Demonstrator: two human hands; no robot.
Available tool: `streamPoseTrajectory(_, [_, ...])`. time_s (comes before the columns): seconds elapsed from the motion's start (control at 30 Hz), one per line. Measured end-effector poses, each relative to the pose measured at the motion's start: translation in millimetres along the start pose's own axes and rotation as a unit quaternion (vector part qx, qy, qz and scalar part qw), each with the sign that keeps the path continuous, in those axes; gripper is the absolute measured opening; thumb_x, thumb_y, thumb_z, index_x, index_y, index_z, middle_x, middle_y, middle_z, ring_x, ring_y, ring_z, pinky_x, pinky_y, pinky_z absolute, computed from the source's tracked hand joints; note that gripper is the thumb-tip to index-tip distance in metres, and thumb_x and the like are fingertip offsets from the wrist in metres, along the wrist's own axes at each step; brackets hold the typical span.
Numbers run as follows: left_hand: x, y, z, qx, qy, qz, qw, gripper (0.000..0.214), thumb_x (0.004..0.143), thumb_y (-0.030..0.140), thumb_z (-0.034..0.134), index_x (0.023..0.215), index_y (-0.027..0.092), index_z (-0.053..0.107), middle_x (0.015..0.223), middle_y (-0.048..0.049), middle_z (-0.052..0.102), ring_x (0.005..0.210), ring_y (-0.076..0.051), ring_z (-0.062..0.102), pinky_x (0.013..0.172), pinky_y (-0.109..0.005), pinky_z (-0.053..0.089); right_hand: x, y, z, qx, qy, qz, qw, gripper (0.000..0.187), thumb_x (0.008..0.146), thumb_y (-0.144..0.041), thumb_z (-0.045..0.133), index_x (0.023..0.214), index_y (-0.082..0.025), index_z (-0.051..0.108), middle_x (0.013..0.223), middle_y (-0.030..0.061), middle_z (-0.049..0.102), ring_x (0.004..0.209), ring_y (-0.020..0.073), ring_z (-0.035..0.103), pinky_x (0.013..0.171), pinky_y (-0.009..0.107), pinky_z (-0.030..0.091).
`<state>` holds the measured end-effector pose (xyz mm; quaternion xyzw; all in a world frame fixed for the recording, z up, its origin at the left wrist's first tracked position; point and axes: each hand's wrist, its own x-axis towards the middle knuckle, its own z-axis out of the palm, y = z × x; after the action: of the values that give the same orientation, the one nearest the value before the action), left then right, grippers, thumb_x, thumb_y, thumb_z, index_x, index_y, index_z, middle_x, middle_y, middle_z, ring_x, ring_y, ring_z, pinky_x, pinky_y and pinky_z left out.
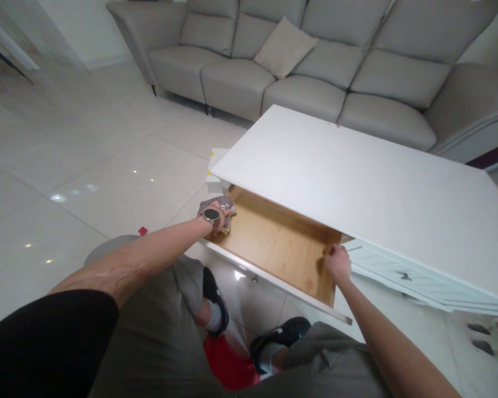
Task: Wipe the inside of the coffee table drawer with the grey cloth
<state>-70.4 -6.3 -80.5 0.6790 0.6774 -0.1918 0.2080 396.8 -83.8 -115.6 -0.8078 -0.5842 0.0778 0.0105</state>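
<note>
A wooden drawer [274, 237] with a white front is pulled out from a white coffee table [348, 177]. My left hand [221, 216], with a watch on its wrist, is closed on a bunched purplish-grey patterned cloth [229, 205]. The cloth lies over the drawer's left side wall, at its corner. At the opposite side, my right hand [338, 262] has its fingers curled at the top of the right side wall. Bare wood shows across the drawer's bottom between both hands.
Behind the table stands a long grey sofa [236, 77] with a beige cushion [285, 47]. A white box [214, 171] sits by the table's left end. Something red [230, 362] lies between my shoes. Another drawer front with a knob [404, 276] is at right.
</note>
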Motion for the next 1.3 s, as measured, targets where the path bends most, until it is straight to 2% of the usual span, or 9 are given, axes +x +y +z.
streamPoseTrajectory(0.07, [0, -3, -6.1, 0.042, -0.004, -0.001, 0.999, 0.125, 0.023, 0.022, 0.096, 0.141, 0.026, 0.055, 0.143, -0.0251, 0.046, 0.128, -0.061, 0.042, 0.094, -0.068, 0.047, 1, 0, 0, -0.001, 0.002, 0.002, 1.000, 0.028, 0.088, -0.018, 0.049, 0.105, -0.019, 0.071, 0.102, 0.0091, 0.061, 0.079, 0.0182, 0.059, 0.063, 0.028, 0.035])
streamPoseTrajectory(0.27, [6, 4, -29.7, 0.054, -0.010, 0.004, 0.999, 0.123, 0.026, 0.022, 0.096, 0.141, 0.019, 0.051, 0.147, -0.0296, 0.043, 0.126, -0.056, 0.047, 0.099, -0.058, 0.047, 3, 0, 1, 0.015, 0.016, -0.008, 1.000, 0.026, 0.089, -0.018, 0.048, 0.102, -0.018, 0.071, 0.098, 0.0084, 0.060, 0.078, 0.0171, 0.057, 0.065, 0.028, 0.035])
streamPoseTrajectory(0.43, [16, 2, -45.7, 0.069, 0.000, 0.044, 0.997, 0.112, 0.044, 0.032, 0.090, 0.145, 0.024, 0.042, 0.144, -0.0206, 0.046, 0.120, -0.040, 0.057, 0.095, -0.043, 0.051, 3, 0, 0, 0.029, 0.017, -0.011, 0.999, 0.022, 0.084, -0.012, 0.050, 0.094, -0.018, 0.069, 0.096, 0.0067, 0.059, 0.079, 0.0160, 0.056, 0.067, 0.026, 0.036])
streamPoseTrajectory(0.5, [19, 0, -48.2, 0.067, 0.003, 0.057, 0.996, 0.110, 0.045, 0.034, 0.089, 0.144, 0.025, 0.042, 0.143, -0.0186, 0.047, 0.119, -0.037, 0.058, 0.095, -0.040, 0.051, 3, 0, 0, 0.028, 0.017, -0.011, 0.999, 0.021, 0.083, -0.012, 0.051, 0.094, -0.018, 0.068, 0.096, 0.0064, 0.059, 0.078, 0.0158, 0.055, 0.066, 0.026, 0.036])
streamPoseTrajectory(0.9, [23, -1, -42.4, 0.051, 0.029, 0.065, 0.996, 0.109, 0.046, 0.034, 0.089, 0.144, 0.024, 0.042, 0.145, -0.0194, 0.043, 0.122, -0.040, 0.055, 0.099, -0.042, 0.048, 15, -2, -5, 0.021, -0.005, 0.006, 1.000, 0.027, 0.086, -0.016, 0.049, 0.101, -0.019, 0.072, 0.100, 0.0104, 0.063, 0.084, 0.0201, 0.062, 0.072, 0.028, 0.041])
streamPoseTrajectory(1.03, [12, 0, -40.3, 0.027, 0.042, 0.057, 0.997, 0.102, 0.051, 0.034, 0.086, 0.143, 0.024, 0.043, 0.148, -0.0221, 0.037, 0.119, -0.041, 0.057, 0.099, -0.045, 0.047, 20, 0, -2, 0.033, -0.009, 0.019, 0.999, 0.031, 0.085, -0.018, 0.053, 0.108, -0.021, 0.073, 0.108, 0.0114, 0.064, 0.089, 0.0214, 0.064, 0.075, 0.029, 0.044])
streamPoseTrajectory(1.13, [1, 0, -38.8, 0.023, 0.030, 0.058, 0.998, 0.097, 0.055, 0.034, 0.085, 0.142, 0.026, 0.043, 0.150, -0.0218, 0.033, 0.116, -0.040, 0.060, 0.100, -0.046, 0.046, 23, 2, 1, 0.038, -0.016, 0.022, 0.999, 0.034, 0.083, -0.018, 0.054, 0.112, -0.021, 0.072, 0.111, 0.0122, 0.065, 0.091, 0.0224, 0.065, 0.076, 0.029, 0.045])
streamPoseTrajectory(1.3, [-24, -10, -27.6, 0.032, 0.025, 0.073, 0.996, 0.082, 0.062, 0.034, 0.081, 0.137, 0.027, 0.046, 0.146, -0.0201, 0.034, 0.107, -0.035, 0.066, 0.096, -0.043, 0.049, 26, 2, 0, 0.028, -0.025, 0.015, 0.999, 0.031, 0.085, -0.019, 0.054, 0.110, -0.019, 0.072, 0.111, 0.0132, 0.066, 0.094, 0.0234, 0.066, 0.078, 0.029, 0.046])
